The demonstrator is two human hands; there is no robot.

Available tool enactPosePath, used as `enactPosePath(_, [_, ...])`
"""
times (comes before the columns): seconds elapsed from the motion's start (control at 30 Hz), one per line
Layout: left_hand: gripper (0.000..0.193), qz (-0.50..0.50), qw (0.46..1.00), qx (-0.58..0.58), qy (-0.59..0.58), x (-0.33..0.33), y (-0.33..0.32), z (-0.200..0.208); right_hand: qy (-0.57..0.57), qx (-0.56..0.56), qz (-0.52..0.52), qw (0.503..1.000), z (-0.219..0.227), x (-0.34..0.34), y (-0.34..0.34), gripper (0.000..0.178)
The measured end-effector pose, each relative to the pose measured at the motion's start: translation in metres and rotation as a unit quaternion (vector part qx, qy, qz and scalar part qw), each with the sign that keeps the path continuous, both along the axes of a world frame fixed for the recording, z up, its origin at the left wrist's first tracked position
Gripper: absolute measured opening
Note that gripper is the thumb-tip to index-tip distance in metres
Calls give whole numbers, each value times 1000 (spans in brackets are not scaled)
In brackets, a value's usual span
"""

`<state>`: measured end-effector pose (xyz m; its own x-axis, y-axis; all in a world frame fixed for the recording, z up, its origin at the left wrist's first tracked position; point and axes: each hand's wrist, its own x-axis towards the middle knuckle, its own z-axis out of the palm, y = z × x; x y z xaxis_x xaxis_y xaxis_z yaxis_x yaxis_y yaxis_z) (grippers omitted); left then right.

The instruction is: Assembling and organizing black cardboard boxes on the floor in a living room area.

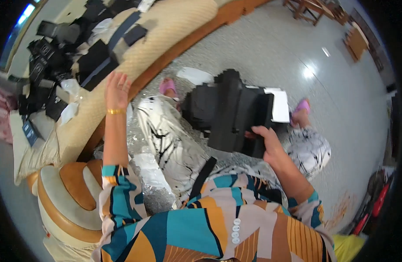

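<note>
My right hand (271, 143) grips the near right edge of a black folded cardboard piece (238, 120), which looks like a partly opened box blank. Its thumb lies over the edge, and the other fingers are partly hidden. Behind and under that piece is a pile of flat black cardboard (197, 104), between my legs. A white sheet (278, 105) sticks out on the pile's right side. My left hand (117, 91) is raised near the sofa's front edge with its fingers stretched out, holding nothing. A black box with a grey band (96, 65) is just beyond it.
Many small black boxes (45, 52) lie heaped on the cream sofa (166, 32), among clear plastic wrappers (71, 87). White paper and plastic scraps (150, 168) litter the floor by my left leg. A round brown-and-cream cushioned seat (69, 201) is at lower left.
</note>
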<state>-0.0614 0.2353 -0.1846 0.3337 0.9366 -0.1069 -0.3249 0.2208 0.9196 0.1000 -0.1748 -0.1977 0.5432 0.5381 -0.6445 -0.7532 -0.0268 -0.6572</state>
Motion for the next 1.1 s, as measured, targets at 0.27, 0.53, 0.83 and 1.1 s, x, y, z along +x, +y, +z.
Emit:
enactPosePath(0.27, [100,-461,878,51,118,54,-259,-9,-157,72,2,985,-10,-14,-28,36])
enactPosePath(0.53, [54,-339,939,-44,39,64,-301,-1,-302,79,2,950,-19,0,-59,46])
enactPosePath(0.83, [55,-239,947,199,80,53,-300,-5,-531,-54,-63,843,-5,12,-68,59])
enactPosePath(1.1, [45,-368,926,-77,-15,38,-295,5,-179,129,84,972,15,14,-84,89])
